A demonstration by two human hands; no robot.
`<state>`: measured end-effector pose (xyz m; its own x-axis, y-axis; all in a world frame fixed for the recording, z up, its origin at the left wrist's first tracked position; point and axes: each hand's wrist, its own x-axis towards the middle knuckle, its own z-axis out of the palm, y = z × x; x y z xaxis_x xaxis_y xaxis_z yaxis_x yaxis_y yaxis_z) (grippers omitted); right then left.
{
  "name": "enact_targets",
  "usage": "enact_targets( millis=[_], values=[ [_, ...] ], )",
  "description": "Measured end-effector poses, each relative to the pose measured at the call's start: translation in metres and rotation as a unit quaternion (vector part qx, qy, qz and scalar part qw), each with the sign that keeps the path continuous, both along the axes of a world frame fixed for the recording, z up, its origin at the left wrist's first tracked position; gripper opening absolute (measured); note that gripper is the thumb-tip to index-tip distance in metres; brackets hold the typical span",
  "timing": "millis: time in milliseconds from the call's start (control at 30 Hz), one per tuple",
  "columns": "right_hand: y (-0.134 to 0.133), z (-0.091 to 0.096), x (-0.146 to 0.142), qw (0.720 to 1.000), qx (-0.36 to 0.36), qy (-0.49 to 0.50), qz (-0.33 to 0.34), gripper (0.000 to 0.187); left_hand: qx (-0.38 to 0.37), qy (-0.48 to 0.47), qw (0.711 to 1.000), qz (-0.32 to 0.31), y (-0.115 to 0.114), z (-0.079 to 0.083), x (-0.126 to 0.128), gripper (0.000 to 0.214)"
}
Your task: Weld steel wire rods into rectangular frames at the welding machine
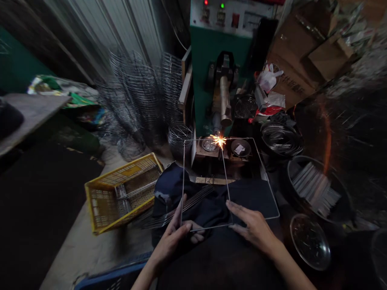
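Note:
A rectangular wire frame (183, 173) stretches from my lap up to the welding machine (225, 96). My left hand (178, 233) is closed around its near left corner. A thin metal rod (225, 171) crosses the middle of the frame, and my right hand (252, 225) pinches its near end close to the frame's front wire. Bright sparks (218, 140) burst where the rod's far end meets the frame's far wire, under the machine's electrode. Several loose rods (193, 203) lie across my lap beneath the frame.
A yellow crate (98, 203) with wire pieces stands at left. Stacked wire baskets (139, 88) are behind it. At right are a tub (344, 213) of metal strips, a bowl of wire parts (281, 139) and a clear round dish (311, 241). Cardboard (290, 80) leans behind.

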<state>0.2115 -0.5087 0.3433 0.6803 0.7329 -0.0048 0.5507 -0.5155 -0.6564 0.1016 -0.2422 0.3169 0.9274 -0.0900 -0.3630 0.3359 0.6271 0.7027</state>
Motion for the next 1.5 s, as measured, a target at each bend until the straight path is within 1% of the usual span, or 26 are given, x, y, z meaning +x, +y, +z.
enact_targets(
  millis=[100,167,233,267,333,400,500,567,633,733,833,900,1067,1200,1333,1400,1500],
  values=[
    [-0.001,-0.002,-0.002,1.0,0.011,0.012,-0.004,0.073,-0.006,0.011,1.0,0.008,-0.002,-0.003,-0.004,0.097],
    [-0.001,-0.007,-0.001,1.0,0.021,0.008,-0.004,0.069,-0.001,0.021,1.0,0.008,-0.001,-0.006,-0.003,0.096],
    [0.002,-0.012,0.007,1.0,0.017,-0.018,-0.011,0.064,0.014,0.015,1.0,0.008,0.003,-0.011,0.008,0.095],
    [0.006,-0.015,0.016,0.999,0.01,-0.037,-0.016,0.062,0.021,0.005,1.0,0.006,0.007,-0.013,0.018,0.096],
    [0.015,-0.017,0.042,0.996,-0.009,-0.084,-0.025,0.062,0.03,-0.026,0.999,0.004,0.016,-0.019,0.048,0.099],
    [0.026,-0.013,0.08,0.99,-0.031,-0.129,-0.041,0.067,0.028,-0.062,0.998,0.012,0.027,-0.021,0.087,0.1],
    [0.044,-0.001,0.141,0.975,-0.074,-0.191,-0.092,0.073,0.026,-0.108,0.993,0.026,0.048,-0.016,0.149,0.099],
    [0.053,0.008,0.177,0.965,-0.089,-0.22,-0.116,0.068,0.03,-0.127,0.991,0.024,0.062,-0.009,0.183,0.098],
    [0.057,0.013,0.206,0.96,-0.081,-0.239,-0.119,0.061,0.039,-0.132,0.99,0.023,0.074,-0.003,0.208,0.097],
    [0.062,0.011,0.237,0.96,-0.049,-0.254,-0.11,0.054,0.045,-0.131,0.99,0.027,0.085,0.003,0.232,0.097],
    [0.068,0.006,0.256,0.96,-0.02,-0.257,-0.11,0.049,0.045,-0.127,0.99,0.041,0.091,0.004,0.246,0.097],
    [0.073,0.004,0.264,0.961,-0.008,-0.252,-0.113,0.05,0.046,-0.12,0.991,0.05,0.093,0.004,0.253,0.097],
    [0.08,0.006,0.276,0.962,-0.006,-0.242,-0.125,0.054,0.038,-0.122,0.99,0.057,0.1,0.001,0.265,0.096],
    [0.082,0.009,0.277,0.964,-0.02,-0.238,-0.12,0.052,0.039,-0.128,0.989,0.065,0.102,0.004,0.266,0.096],
    [0.082,0.009,0.278,0.966,-0.004,-0.235,-0.11,0.052,0.034,-0.116,0.99,0.075,0.098,0.009,0.261,0.096],
    [0.081,0.009,0.28,0.966,0.002,-0.234,-0.106,0.053,0.026,-0.111,0.99,0.084,0.095,0.009,0.259,0.095],
    [0.079,0.008,0.288,0.967,-0.001,-0.234,-0.096,0.052,0.012,-0.122,0.988,0.088,0.091,0.004,0.259,0.096]
  ],
)
